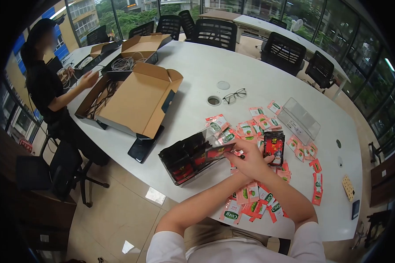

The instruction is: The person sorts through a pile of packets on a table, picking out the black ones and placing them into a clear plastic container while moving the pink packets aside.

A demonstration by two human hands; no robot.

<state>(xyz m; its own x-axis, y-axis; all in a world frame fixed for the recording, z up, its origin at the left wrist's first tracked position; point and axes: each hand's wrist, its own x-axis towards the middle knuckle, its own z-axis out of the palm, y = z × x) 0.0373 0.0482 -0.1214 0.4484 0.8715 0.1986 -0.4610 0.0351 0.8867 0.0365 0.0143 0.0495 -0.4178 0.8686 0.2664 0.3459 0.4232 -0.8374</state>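
My forearms cross, the right one over the left. My right hand (pixel 248 155) pinches a black-and-red sachet (pixel 219 151) at the right end of a clear plastic box (pixel 215 136). Rows of similar black-and-red sachets (pixel 180 164) fill much of the box, which stands tilted near the table's front edge. Right of my right wrist, my left hand (pixel 269 158) is closed on a stack of black-and-red sachets (pixel 274 144); my right arm hides most of that hand. Pink-and-white Cozy sachets (pixel 250 193) lie scattered around and beneath both hands.
A clear plastic lid or tray (pixel 299 119) lies behind the sachets. Glasses (pixel 235 96) rest beside a cable hole (pixel 213 101). Open cardboard boxes (pixel 138 103) and a dark phone-like slab (pixel 145 147) are at left. Another person (pixel 48 83) stands there handling cables.
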